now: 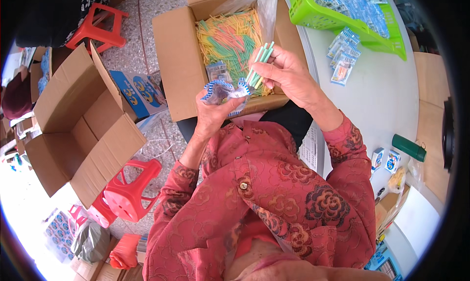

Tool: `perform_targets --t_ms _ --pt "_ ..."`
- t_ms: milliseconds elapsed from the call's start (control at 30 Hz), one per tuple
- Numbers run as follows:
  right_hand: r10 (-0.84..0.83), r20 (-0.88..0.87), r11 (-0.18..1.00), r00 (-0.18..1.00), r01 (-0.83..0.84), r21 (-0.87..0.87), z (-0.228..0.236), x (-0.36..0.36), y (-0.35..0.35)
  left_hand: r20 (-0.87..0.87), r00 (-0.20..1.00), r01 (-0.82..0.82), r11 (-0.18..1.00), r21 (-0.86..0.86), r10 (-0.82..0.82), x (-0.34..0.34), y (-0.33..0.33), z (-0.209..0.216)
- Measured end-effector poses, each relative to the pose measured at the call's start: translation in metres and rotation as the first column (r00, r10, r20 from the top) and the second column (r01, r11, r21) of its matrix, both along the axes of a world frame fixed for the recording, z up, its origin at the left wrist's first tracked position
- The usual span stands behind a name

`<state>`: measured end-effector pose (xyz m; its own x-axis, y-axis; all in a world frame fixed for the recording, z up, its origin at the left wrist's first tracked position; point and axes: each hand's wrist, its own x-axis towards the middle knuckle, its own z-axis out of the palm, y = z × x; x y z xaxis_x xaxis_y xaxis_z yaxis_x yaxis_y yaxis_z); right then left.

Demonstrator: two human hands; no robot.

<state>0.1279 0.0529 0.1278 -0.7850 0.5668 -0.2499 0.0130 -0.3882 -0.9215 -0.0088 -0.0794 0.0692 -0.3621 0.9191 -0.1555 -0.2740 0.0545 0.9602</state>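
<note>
My left hand (210,115) is closed round a clear plastic packet (221,94) with blue-and-white striped edges, its mouth gaping upward. Pinched between the thumb and fingers of my right hand (290,76) are several thin pale-green sticks (260,61). Their lower ends come down beside the packet's mouth; I cannot tell whether any are inside it. Both hands are over the near side of an open cardboard box (178,68). Loose yellow, pink and green sticks (230,36) fill it, and another striped packet (218,71) lies on them.
A green basket (306,11) of blue-striped packets stands on the white table (377,100) at right, with several packets (343,56) beside it. Farther down lies a dark green cylinder (409,148). To the left are an open carton (88,127), red stools (128,195) and another person's dark clothing (54,17).
</note>
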Motion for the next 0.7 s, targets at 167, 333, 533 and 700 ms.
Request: perform_targets --t_ms 167,333,533,700 --pt "-0.019 0.002 1.000 1.000 0.019 -0.006 0.001 0.001 -0.001 0.013 1.000 0.005 1.000 0.015 -0.005 0.001 -0.001 -0.001" --pt "-0.036 -0.025 0.999 0.999 0.035 -0.022 0.001 0.003 0.000 0.039 0.999 -0.026 0.999 0.018 0.026 0.003 -0.002 -0.007" --pt "-0.052 -0.032 0.998 0.998 0.052 -0.021 0.002 0.004 -0.002 0.036 0.999 -0.036 0.999 0.006 0.036 0.004 -0.002 -0.008" --pt "0.052 0.079 0.967 0.996 -0.070 0.245 0.005 0.005 0.002 0.020 1.000 -0.014 1.000 0.002 0.014 0.003 -0.003 -0.010"
